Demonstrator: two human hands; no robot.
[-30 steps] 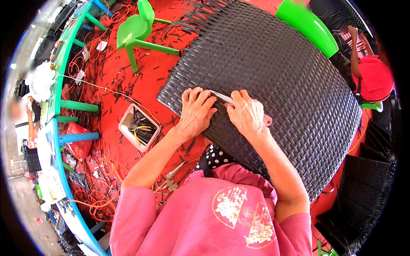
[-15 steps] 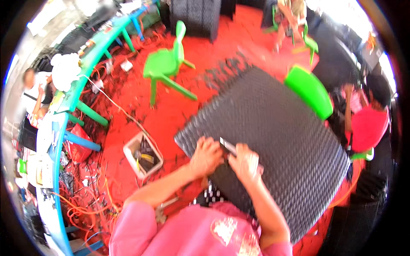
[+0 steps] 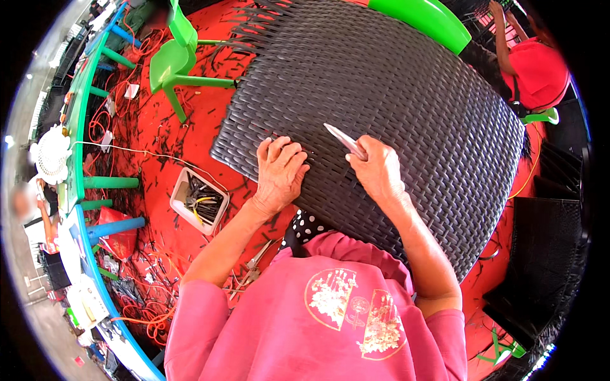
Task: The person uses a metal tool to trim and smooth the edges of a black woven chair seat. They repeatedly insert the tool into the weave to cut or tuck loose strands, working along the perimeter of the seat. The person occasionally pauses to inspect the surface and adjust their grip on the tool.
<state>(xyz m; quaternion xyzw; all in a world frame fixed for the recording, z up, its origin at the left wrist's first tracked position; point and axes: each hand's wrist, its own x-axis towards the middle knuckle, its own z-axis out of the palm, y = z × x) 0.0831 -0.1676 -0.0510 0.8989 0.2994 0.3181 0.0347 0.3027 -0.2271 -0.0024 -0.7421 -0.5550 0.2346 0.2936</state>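
A large dark woven rattan panel (image 3: 406, 95) lies in front of me over the red floor. My left hand (image 3: 278, 171) presses flat on its near left edge, fingers spread over the weave. My right hand (image 3: 379, 171) rests on the panel a little to the right and grips a slim light-coloured pointed tool (image 3: 343, 140), whose tip points up and left across the strands. Loose strand ends fringe the panel's far left edge (image 3: 248, 28).
A white tray (image 3: 197, 200) with pliers and cut strips sits on the red floor left of me. Green plastic chairs (image 3: 175, 57) stand at the left and at the far edge (image 3: 422, 19). Another person in red (image 3: 540, 66) sits at the upper right. Orange cords and scraps litter the floor.
The view has swung closer over the panel. My hands have stayed on its near edge, and the tool in my right hand now points up and left, clear of my left hand.
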